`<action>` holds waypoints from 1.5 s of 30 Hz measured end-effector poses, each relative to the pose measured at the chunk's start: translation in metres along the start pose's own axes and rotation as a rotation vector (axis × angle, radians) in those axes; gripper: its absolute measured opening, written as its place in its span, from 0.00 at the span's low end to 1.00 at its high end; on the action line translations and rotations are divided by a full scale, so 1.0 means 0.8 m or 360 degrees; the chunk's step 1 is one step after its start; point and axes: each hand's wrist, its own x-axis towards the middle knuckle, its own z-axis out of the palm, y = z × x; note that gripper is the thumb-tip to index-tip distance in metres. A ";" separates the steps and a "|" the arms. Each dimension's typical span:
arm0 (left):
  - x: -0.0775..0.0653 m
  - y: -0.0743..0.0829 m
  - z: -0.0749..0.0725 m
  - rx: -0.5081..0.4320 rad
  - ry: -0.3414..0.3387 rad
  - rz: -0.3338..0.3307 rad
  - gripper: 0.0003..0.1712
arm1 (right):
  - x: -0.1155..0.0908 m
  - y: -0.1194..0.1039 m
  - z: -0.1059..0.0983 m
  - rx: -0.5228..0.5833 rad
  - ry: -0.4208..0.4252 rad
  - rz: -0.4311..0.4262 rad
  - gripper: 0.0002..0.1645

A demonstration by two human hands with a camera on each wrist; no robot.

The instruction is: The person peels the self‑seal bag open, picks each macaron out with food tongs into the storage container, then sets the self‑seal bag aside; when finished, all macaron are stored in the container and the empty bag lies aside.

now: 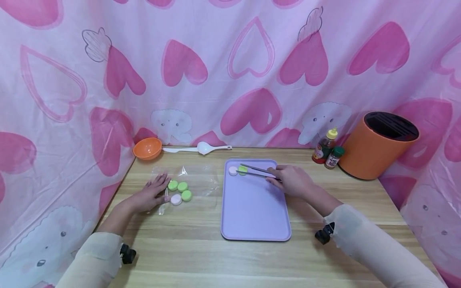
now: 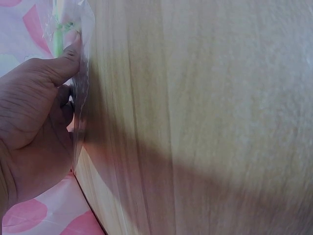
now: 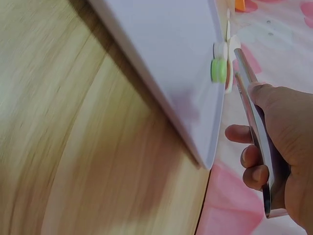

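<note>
My right hand (image 1: 293, 181) holds metal tongs (image 3: 257, 120) over the far end of a lilac tray (image 1: 255, 212). Near the tongs' spread tips, a green macaron (image 3: 218, 71) and a pale pink macaron (image 1: 233, 171) sit side by side on the tray. To the left, my left hand (image 1: 153, 193) rests on the near-left part of a clear plastic bag (image 1: 205, 182), its thumb beside another pale pink macaron (image 1: 176, 199). Several green macarons (image 1: 182, 187) lie at the bag as well. The left wrist view catches my thumb (image 2: 68, 61) against the clear film.
An orange bowl (image 1: 147, 149), a white knife (image 1: 180, 150) and a white ladle (image 1: 205, 148) lie along the back. At the back right stand a sauce bottle (image 1: 323, 148), a green-capped spice jar (image 1: 334, 157) and an orange knife block (image 1: 374, 150). A heart-patterned curtain surrounds the table.
</note>
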 end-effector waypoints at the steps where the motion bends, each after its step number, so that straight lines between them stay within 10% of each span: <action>1: 0.000 0.000 0.000 0.0002 0.0001 0.0000 0.51 | 0.001 -0.003 -0.001 -0.0016 0.0010 -0.0025 0.27; 17: -0.001 0.001 0.002 0.0006 0.0005 0.0012 0.49 | 0.026 -0.062 0.008 -0.0116 0.0203 -0.0497 0.19; 45: -0.002 0.001 0.000 0.0016 0.0012 0.0022 0.49 | 0.070 -0.154 0.052 -0.0119 0.0111 -0.0692 0.15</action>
